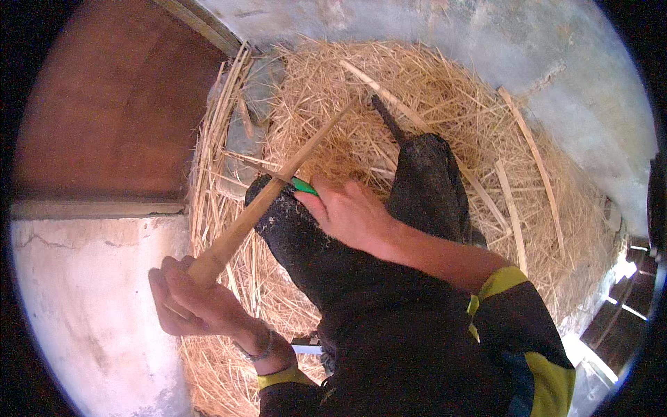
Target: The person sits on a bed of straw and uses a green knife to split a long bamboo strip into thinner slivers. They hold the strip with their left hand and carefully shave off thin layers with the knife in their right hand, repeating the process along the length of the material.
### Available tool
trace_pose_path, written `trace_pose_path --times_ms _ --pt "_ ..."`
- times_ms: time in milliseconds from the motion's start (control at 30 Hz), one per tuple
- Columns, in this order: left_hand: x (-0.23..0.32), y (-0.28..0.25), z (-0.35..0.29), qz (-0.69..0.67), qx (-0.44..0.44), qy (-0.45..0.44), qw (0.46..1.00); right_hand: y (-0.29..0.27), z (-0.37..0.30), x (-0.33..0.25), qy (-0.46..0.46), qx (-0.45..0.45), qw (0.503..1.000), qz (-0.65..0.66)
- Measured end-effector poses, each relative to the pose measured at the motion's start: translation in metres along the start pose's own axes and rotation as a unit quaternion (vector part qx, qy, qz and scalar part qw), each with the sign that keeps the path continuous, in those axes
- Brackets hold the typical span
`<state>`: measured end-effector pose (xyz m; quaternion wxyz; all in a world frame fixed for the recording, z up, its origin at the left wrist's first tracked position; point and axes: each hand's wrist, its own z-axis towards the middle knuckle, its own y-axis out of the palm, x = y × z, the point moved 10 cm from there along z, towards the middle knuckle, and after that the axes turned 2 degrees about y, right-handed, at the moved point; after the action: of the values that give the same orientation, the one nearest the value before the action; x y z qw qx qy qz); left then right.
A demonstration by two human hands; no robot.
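Note:
My left hand (191,300) is closed around the thick lower end of a pale wooden stick (244,221). The stick slants up and to the right across my left knee, narrowing toward its far end. In my right hand (351,212) is a knife with a green handle (303,185), fingers wrapped round it. The knife's thin blade (254,164) crosses the stick near its middle, pointing left. Pale specks lie on my dark trousers (295,240). Beyond my right knee (427,156) a dark, narrow rod-like thing (388,118) sticks out; its kind is unclear.
Straw-like shavings (326,76) cover the ground around my legs. Several long pale wood strips (514,215) lie on them at the right, and more strips stand at the left (208,160). A pale wall (563,76) rises behind, with a reddish-brown panel (118,104) at the upper left.

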<state>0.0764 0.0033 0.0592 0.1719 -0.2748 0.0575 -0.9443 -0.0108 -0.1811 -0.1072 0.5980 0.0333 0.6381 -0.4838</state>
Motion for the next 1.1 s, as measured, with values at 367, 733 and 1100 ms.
trace_pose_path --times_ms 367,733,1100 --pt "-0.022 -0.006 0.001 -0.037 0.034 -0.089 0.995 0.017 -0.010 0.104 0.066 -0.066 0.985 -0.145" --pt "-0.007 0.003 0.003 -0.035 -0.004 -0.074 0.997 0.025 0.005 0.082 0.082 -0.124 0.987 -0.067" --pt "0.010 0.000 0.004 0.000 0.083 0.029 0.996 -0.015 -0.001 -0.007 0.053 -0.122 0.990 0.048"
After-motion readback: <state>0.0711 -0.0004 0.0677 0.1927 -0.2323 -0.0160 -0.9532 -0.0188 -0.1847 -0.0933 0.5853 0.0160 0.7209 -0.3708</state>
